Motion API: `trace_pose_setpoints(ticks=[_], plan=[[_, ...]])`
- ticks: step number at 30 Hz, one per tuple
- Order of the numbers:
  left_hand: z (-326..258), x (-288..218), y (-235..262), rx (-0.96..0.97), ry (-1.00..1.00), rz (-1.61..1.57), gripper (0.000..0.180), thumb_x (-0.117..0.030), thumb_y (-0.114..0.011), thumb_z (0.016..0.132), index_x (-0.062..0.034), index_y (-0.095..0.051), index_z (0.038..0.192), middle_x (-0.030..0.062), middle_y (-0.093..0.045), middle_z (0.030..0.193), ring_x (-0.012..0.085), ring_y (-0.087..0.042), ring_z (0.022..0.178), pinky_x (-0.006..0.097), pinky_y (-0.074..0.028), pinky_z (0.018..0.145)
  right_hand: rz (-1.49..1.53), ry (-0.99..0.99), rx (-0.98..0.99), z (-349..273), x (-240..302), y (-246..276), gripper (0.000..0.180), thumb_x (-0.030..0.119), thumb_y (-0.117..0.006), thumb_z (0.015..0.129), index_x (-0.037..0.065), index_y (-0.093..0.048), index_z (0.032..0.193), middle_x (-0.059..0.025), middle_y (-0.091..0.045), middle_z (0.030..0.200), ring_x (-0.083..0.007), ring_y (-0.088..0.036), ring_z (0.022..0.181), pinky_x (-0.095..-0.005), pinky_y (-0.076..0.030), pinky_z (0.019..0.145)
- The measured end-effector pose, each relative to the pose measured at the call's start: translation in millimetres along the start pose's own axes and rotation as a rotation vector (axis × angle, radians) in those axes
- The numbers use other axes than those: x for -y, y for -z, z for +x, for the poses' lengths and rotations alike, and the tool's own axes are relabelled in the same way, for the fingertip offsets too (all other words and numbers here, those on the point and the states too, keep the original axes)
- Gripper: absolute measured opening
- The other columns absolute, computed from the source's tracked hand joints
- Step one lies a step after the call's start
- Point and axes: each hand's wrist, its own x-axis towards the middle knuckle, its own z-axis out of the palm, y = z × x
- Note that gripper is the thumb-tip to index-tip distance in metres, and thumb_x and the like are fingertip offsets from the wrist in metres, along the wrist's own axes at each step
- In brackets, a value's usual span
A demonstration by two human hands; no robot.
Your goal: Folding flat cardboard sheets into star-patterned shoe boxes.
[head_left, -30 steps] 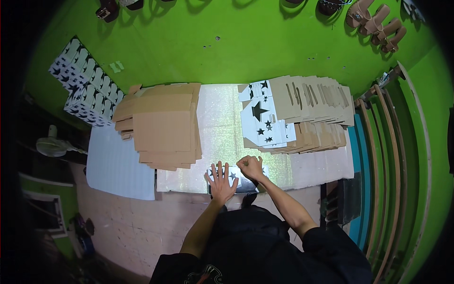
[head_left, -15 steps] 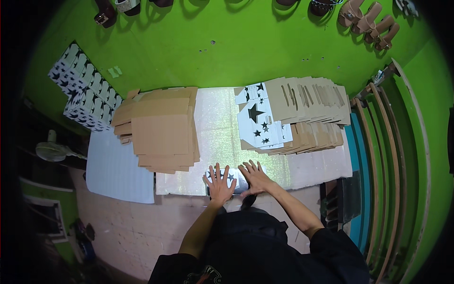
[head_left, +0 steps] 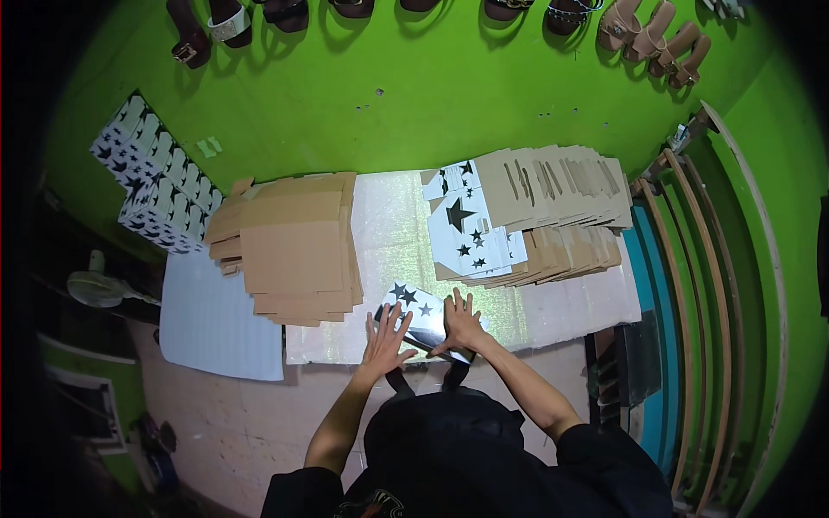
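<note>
A white cardboard box with black stars [head_left: 423,312] lies at a slant at the table's near edge, with a shiny dark side toward me. My left hand [head_left: 386,345] rests on its left part, fingers spread. On the box's right end lies my right hand [head_left: 464,328], also with fingers apart. Neither hand is wrapped round the box, and their palms hide some of it.
Flat brown cardboard sheets [head_left: 294,233] are stacked to the left. Fanned star-printed and brown box blanks [head_left: 553,186] lie at the right. Made-up star-printed boxes [head_left: 160,186] stand at the far left, near a fan [head_left: 93,285]. Sandals [head_left: 630,30] hang on the green wall.
The box has turned from square to the table edge to a slant, its left end farther away. Both hands have shifted with it, and more of its starred top shows.
</note>
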Motion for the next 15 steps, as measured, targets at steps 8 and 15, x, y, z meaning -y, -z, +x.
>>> trace_pose_setpoints(ticks=[8, 15], plan=[[7, 0, 1, -0.291, 0.343, 0.019, 0.117, -0.043, -0.086, 0.065, -0.0082, -0.025, 0.158, 0.0236, -0.017, 0.163, 0.0452, -0.016, 0.150, 0.072, -0.012, 0.113, 0.103, -0.070, 0.064, -7, -5, 9, 0.125, 0.062, -0.090, 0.057, -0.012, -0.034, 0.141, -0.0323, -0.006, 0.162, -0.0580, 0.001, 0.147, -0.0801, -0.016, 0.108], [9, 16, -1, -0.446, 0.575, -0.136, 0.092, -0.025, -0.074, 0.084, -0.0051, -0.023, 0.158, 0.0260, -0.026, 0.158, 0.0438, -0.030, 0.143, 0.064, -0.025, 0.112, -0.119, 0.112, -0.220, 4, 4, 13, 0.064, 0.052, -0.057, 0.095, -0.002, -0.059, 0.128, -0.0274, -0.035, 0.152, -0.0549, -0.027, 0.142, -0.0756, -0.024, 0.108]])
